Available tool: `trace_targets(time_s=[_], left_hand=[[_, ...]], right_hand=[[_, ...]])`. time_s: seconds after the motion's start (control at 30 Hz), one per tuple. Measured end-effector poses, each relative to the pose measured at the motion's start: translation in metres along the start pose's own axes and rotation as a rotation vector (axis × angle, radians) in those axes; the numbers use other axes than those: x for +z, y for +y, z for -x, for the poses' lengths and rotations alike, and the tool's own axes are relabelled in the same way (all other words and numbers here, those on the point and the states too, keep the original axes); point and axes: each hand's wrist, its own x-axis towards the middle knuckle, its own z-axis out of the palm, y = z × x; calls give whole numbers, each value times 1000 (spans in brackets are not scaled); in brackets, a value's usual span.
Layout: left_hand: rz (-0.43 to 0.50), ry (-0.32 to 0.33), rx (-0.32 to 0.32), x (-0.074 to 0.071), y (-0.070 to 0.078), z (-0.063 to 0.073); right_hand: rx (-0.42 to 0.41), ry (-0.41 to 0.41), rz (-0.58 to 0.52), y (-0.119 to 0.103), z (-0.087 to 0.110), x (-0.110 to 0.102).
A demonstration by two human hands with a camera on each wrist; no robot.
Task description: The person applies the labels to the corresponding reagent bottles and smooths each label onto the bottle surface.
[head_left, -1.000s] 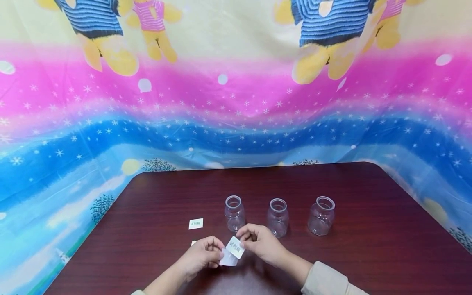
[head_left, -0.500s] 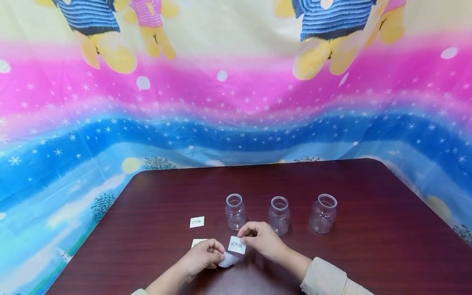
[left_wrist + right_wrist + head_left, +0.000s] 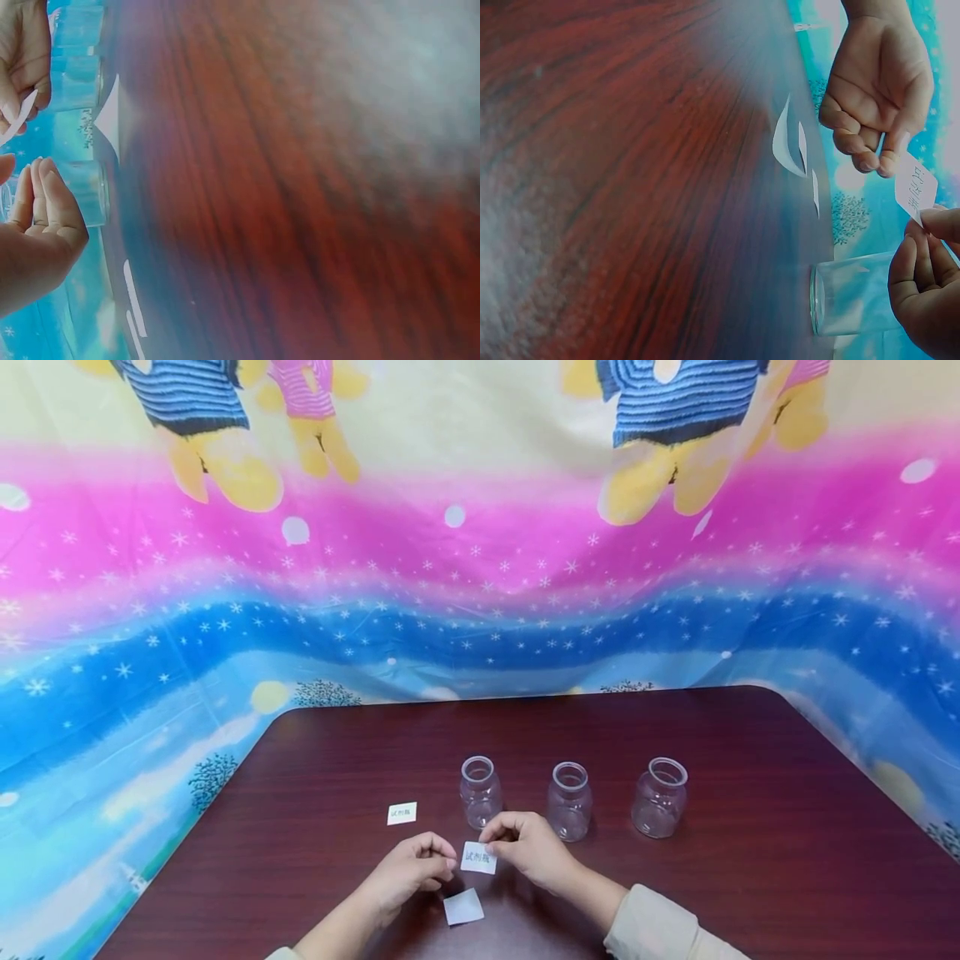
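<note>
My right hand (image 3: 536, 852) pinches a small white label (image 3: 478, 857) with printed Chinese characters by its right edge, above the table. Just left of that label is my left hand (image 3: 408, 872), its fingers loosely bent; in the left wrist view a gap shows between its thumb and fingers (image 3: 51, 199), with nothing in it. A blank, curled piece of backing paper (image 3: 463, 907) is on the table below the hands. Another printed label (image 3: 402, 812) lies beyond my left hand. Beyond the right hand stand three glass jars: left (image 3: 480, 793), middle (image 3: 569, 802) and right (image 3: 659, 798), all upright and without lids.
The dark red wooden table (image 3: 337, 760) has rounded far corners. Behind it hangs a colourful cloth (image 3: 480, 560) with cartoon bears and snowflakes. The right wrist view shows two flat white pieces on the table beyond the curled paper (image 3: 786, 142).
The backing paper has come off the label and left my left hand, dropping nearer to me. My right hand still pinches the label, now turned more level.
</note>
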Motion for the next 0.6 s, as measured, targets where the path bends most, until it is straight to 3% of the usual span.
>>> trace_targets(time_s=[0.27, 0.6], left_hand=[[74, -27, 36, 4, 7, -3], [44, -16, 31, 7, 9, -6]], right_hand=[[-13, 17, 32, 0, -1, 1], [-18, 9, 47, 31, -10, 3]])
